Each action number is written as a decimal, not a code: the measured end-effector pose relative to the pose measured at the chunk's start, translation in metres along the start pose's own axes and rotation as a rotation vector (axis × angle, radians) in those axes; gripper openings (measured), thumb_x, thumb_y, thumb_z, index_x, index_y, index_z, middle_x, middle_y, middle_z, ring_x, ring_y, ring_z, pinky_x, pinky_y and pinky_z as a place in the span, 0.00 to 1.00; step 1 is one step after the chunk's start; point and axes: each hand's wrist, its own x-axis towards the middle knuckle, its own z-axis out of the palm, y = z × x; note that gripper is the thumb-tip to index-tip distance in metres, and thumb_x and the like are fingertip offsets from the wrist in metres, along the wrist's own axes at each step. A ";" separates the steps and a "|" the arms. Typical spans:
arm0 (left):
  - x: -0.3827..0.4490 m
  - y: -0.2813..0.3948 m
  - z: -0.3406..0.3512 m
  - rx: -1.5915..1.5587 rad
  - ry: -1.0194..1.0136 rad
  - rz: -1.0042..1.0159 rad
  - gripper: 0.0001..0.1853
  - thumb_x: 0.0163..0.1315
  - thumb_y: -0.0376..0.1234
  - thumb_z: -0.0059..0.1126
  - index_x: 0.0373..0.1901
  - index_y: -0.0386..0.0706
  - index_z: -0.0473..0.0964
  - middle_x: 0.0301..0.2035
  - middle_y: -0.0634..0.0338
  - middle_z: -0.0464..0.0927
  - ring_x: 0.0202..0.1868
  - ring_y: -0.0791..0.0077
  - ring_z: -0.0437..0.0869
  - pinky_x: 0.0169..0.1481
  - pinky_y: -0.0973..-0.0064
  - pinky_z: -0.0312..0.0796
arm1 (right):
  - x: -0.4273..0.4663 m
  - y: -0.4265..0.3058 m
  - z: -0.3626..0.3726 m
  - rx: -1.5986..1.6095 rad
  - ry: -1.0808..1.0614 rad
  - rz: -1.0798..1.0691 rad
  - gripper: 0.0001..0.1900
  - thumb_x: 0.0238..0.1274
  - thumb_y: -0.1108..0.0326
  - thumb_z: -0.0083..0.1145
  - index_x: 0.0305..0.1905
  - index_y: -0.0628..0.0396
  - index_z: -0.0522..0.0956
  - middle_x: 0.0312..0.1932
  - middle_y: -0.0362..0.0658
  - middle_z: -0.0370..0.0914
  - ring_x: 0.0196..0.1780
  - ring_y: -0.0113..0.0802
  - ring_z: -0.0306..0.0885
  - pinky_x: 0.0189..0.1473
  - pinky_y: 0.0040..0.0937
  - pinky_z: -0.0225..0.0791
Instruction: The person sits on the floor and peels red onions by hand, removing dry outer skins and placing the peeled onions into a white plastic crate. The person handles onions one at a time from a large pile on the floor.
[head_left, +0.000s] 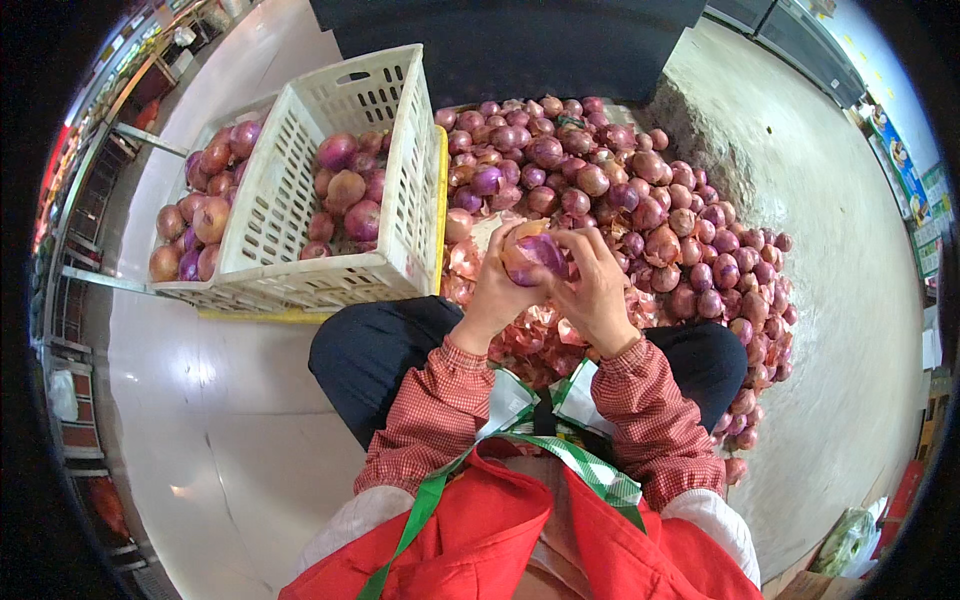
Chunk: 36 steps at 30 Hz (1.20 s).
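Note:
Between my hands, above a litter of loose onion skins (525, 341), is a red onion (534, 259) with papery skin partly loose and purple flesh showing. My left hand (496, 289) grips it from the left side. The fingers of my right hand (596, 281) touch its right side; whether they pinch a piece of skin cannot be told. A large heap of red onions (637, 195) spreads on the floor beyond and to the right of my hands.
A white plastic crate (330, 274) holding several onions stands at the left, with yellow plastic at its base. Beside it, farther left, more onions (199, 217) lie in another crate. A dark panel (502, 52) stands behind the heap. My knees flank the skins.

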 end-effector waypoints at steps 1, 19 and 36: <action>0.001 0.000 0.000 0.092 -0.003 0.018 0.48 0.45 0.29 0.83 0.69 0.41 0.65 0.61 0.58 0.73 0.63 0.70 0.76 0.67 0.70 0.72 | 0.002 0.003 0.003 0.049 0.070 0.082 0.18 0.60 0.68 0.70 0.53 0.62 0.78 0.45 0.53 0.81 0.49 0.49 0.83 0.52 0.37 0.75; -0.006 -0.011 -0.001 -0.895 0.064 -0.290 0.39 0.60 0.36 0.71 0.72 0.46 0.63 0.61 0.57 0.72 0.64 0.63 0.76 0.69 0.60 0.73 | 0.001 0.028 -0.012 0.036 0.141 0.041 0.15 0.61 0.67 0.71 0.50 0.61 0.83 0.50 0.51 0.83 0.53 0.48 0.84 0.54 0.39 0.77; -0.004 -0.004 0.000 -0.398 0.043 -0.197 0.41 0.54 0.30 0.75 0.70 0.45 0.65 0.57 0.60 0.75 0.58 0.72 0.79 0.65 0.70 0.74 | -0.002 0.014 -0.007 -0.333 -0.070 -0.207 0.07 0.57 0.75 0.65 0.41 0.62 0.82 0.39 0.48 0.83 0.41 0.49 0.84 0.42 0.41 0.78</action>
